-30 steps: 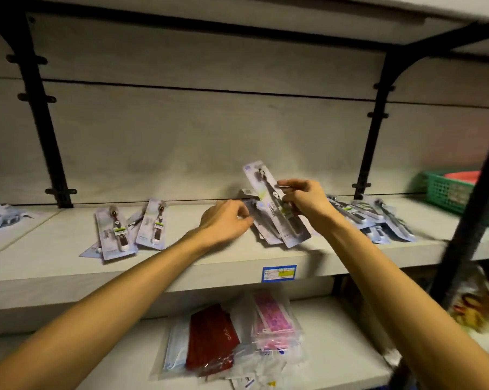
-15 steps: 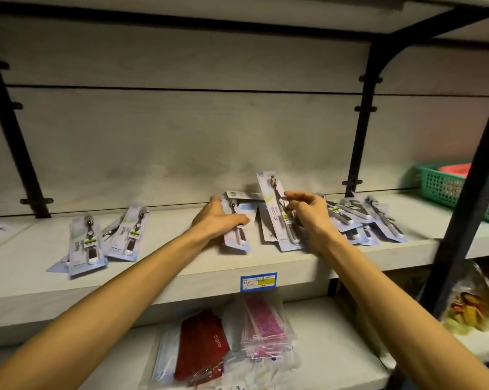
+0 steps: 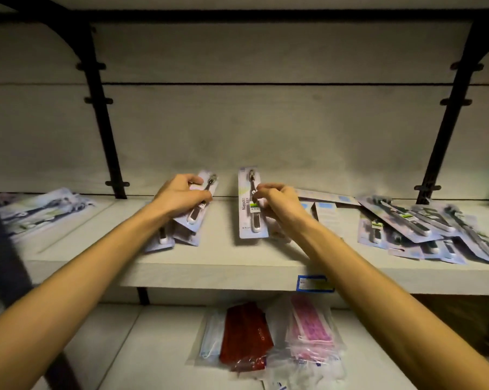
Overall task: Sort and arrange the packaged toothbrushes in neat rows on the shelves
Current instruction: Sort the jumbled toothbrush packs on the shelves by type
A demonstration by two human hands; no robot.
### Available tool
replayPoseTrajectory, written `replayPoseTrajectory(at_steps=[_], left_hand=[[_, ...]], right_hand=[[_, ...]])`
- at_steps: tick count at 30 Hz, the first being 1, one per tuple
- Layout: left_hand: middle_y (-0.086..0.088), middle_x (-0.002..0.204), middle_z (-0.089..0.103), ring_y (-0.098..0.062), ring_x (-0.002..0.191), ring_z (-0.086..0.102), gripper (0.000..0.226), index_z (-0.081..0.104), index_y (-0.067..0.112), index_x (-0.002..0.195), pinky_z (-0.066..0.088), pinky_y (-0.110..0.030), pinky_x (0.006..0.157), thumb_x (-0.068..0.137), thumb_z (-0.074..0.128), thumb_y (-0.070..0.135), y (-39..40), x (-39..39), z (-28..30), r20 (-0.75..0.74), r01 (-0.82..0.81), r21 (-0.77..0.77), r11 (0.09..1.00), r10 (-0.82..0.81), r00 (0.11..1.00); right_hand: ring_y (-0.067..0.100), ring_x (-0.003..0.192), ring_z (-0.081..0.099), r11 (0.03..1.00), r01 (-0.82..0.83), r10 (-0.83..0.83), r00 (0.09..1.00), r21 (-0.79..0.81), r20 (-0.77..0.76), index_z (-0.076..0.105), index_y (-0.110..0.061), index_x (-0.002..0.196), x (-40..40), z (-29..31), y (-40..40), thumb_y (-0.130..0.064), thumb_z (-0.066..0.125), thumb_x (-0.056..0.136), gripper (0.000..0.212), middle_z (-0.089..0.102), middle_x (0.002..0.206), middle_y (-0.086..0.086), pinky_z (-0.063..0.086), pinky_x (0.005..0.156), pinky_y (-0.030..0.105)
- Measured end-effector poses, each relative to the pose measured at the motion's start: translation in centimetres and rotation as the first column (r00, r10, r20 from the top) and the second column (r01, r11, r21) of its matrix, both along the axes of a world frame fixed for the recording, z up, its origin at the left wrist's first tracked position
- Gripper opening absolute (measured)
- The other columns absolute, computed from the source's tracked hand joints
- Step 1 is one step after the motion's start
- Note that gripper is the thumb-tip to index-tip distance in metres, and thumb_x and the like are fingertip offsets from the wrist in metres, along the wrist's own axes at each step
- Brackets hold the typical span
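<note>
Toothbrush packs lie along the upper shelf (image 3: 209, 266) in several loose groups, none yet forming a straight row. At far left a blurred, fanned group (image 3: 45, 211) rests flat near the shelf joint. Left of centre, a small overlapping stack (image 3: 181, 229) sits under the left hand (image 3: 178, 197). At centre, a single pack (image 3: 250, 209) with its printed face toward the camera is held with its lower edge on or just above the shelf and its top reaching toward the back panel. Behind the right hand (image 3: 280, 205) a few packs lie face down (image 3: 326, 205), and at far right a crossed heap (image 3: 423, 229) is unsorted.

Progress, as judged from this layout: early to middle. Two piles near the centre appear to be starting points for rows; the right-hand heap, the face-down packs and the far-left group all remain to be squared up.

Pose: both forearms reach forward and upward from the near edge, wrists roughly level. The left hand grips the top pack of its stack, thumb over the upper edge and fingers curled down its side. The right hand pinches the centre pack about midway along its right edge between thumb and curled fingertips.

Lower shelf: bagged face masks (image 3: 266, 342), red, pink and pale blue. A blue price label (image 3: 315, 283) is fixed to the upper shelf's front edge.
</note>
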State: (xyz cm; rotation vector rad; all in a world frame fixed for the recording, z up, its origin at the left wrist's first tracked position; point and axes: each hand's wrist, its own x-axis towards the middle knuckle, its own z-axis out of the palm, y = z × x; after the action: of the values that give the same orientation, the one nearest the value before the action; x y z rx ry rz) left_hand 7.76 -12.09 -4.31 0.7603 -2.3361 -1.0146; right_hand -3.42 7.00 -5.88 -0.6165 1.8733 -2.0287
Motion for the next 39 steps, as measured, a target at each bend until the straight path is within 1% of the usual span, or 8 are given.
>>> replayPoseTrajectory(at_steps=[4,7,10,14,20,26,29,39], left_hand=[[-0.001,0.115,0.069,-0.025,0.106,0.066,0.056,0.06,0.028,0.129,0.052,-0.039,0.097,0.076,0.072,0.041,-3.7,2.6,-1.8,0.121,-0.063,-0.124,0.99,0.078,0.99],[-0.006,0.119,0.069,-0.031,0.115,0.059,0.046,0.07,0.022,0.103,0.048,-0.039,0.099,0.081,0.055,0.059,-5.7,3.2,-3.4,0.24,-0.025,-0.194,0.981,0.072,0.968],[-0.007,0.127,0.063,-0.033,0.124,0.052,0.043,0.075,0.023,0.101,0.042,-0.036,0.1,0.092,0.051,0.058,-7.1,2.8,-4.0,0.238,-0.02,-0.256,0.966,0.083,0.968],[0.002,0.088,0.077,-0.023,0.089,0.072,0.035,0.074,0.018,0.091,0.053,-0.029,0.077,0.092,0.059,0.05,-7.7,2.0,-3.9,0.187,0.064,-0.029,0.998,-0.057,0.981],[-0.011,0.138,0.059,-0.032,0.128,0.051,0.049,0.065,0.012,0.126,0.042,-0.041,0.106,0.096,0.056,0.049,-5.6,0.9,-2.8,0.106,0.063,-0.308,0.949,-0.032,0.994],[0.001,0.112,0.072,-0.022,0.106,0.063,0.038,0.072,0.03,0.108,0.051,-0.035,0.094,0.087,0.061,0.059,1.0,-1.4,-1.0,0.242,0.336,-0.343,0.877,-0.263,0.934],[0.0,0.124,0.068,-0.024,0.113,0.06,0.048,0.068,0.031,0.118,0.05,-0.037,0.095,0.084,0.061,0.064,5.1,-4.3,-1.2,0.333,0.425,-0.399,0.813,-0.304,0.893],[0.002,0.118,0.068,-0.022,0.099,0.063,0.081,0.06,0.027,0.12,0.048,-0.033,0.072,0.062,0.058,0.084,11.2,-11.2,-3.6,0.392,0.405,-0.412,0.816,-0.243,0.887]], right_hand=[[0.01,0.046,0.058,0.993,-0.1,0.102,0.994,0.066,-0.034,0.058,0.003,0.107,2.4,-0.9,-5.4,0.009,0.06,0.086,0.022,0.056,0.078,0.013,0.044,0.045,0.019],[0.028,0.076,0.064,0.88,-0.04,0.236,0.902,0.474,-0.362,0.061,-0.004,0.087,2.1,-2.5,-8.0,-0.01,0.065,0.088,0.008,0.063,0.083,0.019,0.052,0.068,0.038],[0.035,0.095,0.062,0.721,0.134,0.363,0.763,0.68,-0.536,0.061,-0.012,0.083,1.9,-3.6,-8.7,-0.034,0.054,0.095,0.026,0.07,0.101,0.018,0.047,0.077,0.036],[0.031,0.083,0.06,0.716,0.133,0.363,0.768,0.685,-0.528,0.056,-0.017,0.069,1.5,-3.8,-8.3,-0.048,0.047,0.1,0.044,0.066,0.085,0.008,0.04,0.069,0.032],[0.029,0.12,0.06,0.793,0.264,0.217,0.719,0.549,-0.66,0.06,-0.009,0.132,-0.4,-1.8,-4.4,-0.049,0.049,0.099,0.053,0.064,0.133,0.01,0.047,0.099,0.036],[0.027,0.111,0.064,0.744,0.481,0.006,0.689,0.464,-0.725,0.069,-0.011,0.123,-5.3,0.6,3.6,-0.018,0.058,0.093,0.033,0.07,0.124,0.007,0.05,0.095,0.033],[0.028,0.113,0.063,0.698,0.541,-0.059,0.697,0.47,-0.715,0.069,-0.009,0.123,-7.5,0.3,6.6,-0.01,0.058,0.089,0.035,0.069,0.126,0.008,0.047,0.095,0.031],[0.032,0.125,0.054,0.481,0.543,0.048,0.767,0.688,-0.64,0.053,-0.012,0.135,-13.3,-2.1,9.6,-0.025,0.063,0.093,0.046,0.057,0.137,0.013,0.046,0.102,0.039]])
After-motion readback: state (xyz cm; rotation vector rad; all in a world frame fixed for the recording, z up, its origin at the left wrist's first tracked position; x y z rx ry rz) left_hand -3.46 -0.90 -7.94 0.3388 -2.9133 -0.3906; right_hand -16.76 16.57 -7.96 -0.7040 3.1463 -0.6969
